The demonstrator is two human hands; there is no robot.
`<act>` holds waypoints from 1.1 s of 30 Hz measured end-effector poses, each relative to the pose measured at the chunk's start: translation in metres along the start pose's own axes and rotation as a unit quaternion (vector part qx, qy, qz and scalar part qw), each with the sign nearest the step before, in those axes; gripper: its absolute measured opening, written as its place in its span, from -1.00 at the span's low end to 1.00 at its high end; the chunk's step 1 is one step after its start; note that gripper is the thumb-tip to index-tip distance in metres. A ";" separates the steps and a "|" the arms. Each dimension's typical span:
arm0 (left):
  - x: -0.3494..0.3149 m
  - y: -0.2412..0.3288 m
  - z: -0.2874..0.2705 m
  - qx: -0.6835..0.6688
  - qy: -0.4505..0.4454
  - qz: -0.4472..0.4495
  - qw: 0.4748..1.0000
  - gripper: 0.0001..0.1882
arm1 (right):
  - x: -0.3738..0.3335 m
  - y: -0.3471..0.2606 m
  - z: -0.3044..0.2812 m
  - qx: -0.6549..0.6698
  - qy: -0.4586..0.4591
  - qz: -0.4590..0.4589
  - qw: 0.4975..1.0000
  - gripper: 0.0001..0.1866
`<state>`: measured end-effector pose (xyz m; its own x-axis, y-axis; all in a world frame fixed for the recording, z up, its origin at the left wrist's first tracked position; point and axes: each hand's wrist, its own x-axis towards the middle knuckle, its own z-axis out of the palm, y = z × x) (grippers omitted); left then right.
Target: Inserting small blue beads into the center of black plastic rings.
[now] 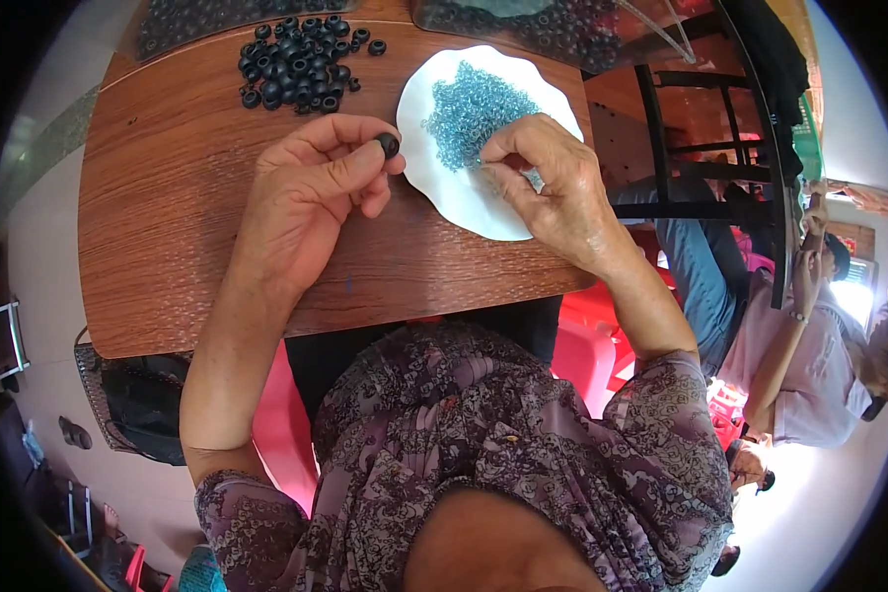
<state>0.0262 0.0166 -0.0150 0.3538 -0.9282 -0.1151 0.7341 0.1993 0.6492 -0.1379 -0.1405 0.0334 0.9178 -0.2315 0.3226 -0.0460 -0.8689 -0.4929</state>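
Between the thumb and fingers of my left hand (311,187) is a small round black piece (389,145), like a thick bead or knob, held just left of the plate's rim. My right hand (553,183) reaches over a white scalloped plate (454,209), its thumb and forefinger pinched together at the edge of a heap of tiny clear-blue ring-like pieces (474,104). What the right fingertips hold, if anything, is too small to make out. A pile of the same round black pieces (301,64) lies on the table at the far left of the plate.
The wood-grain table (168,227) has its near edge just before my body. Dark pieces show under clear covering along the far side (553,35). To the right stand black metal bars (710,212) and a seated person (809,365). Pink plastic seating (582,360) is below me.
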 end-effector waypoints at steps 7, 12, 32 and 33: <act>0.000 0.000 0.002 0.015 0.006 -0.013 1.000 -0.79 | 0.004 -0.002 -0.001 -0.005 0.013 -0.019 1.000 -0.83; -0.001 -0.003 0.005 0.019 0.010 -0.020 1.000 -0.79 | 0.014 -0.019 -0.001 0.069 0.022 -0.032 0.997 -0.84; -0.003 -0.004 0.001 -0.027 0.007 -0.034 0.999 -0.82 | 0.047 -0.037 0.013 0.051 -0.011 -0.075 0.996 -0.87; -0.003 -0.004 0.001 -0.027 0.007 -0.033 0.999 -0.82 | 0.047 -0.036 0.013 0.043 -0.006 -0.110 0.993 -0.87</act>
<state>0.0214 0.0183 -0.0160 0.3115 -0.9354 -0.1677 0.7867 0.1549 0.5975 -0.0876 -0.1146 0.0558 0.9061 -0.0345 0.4218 0.1905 -0.8568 -0.4792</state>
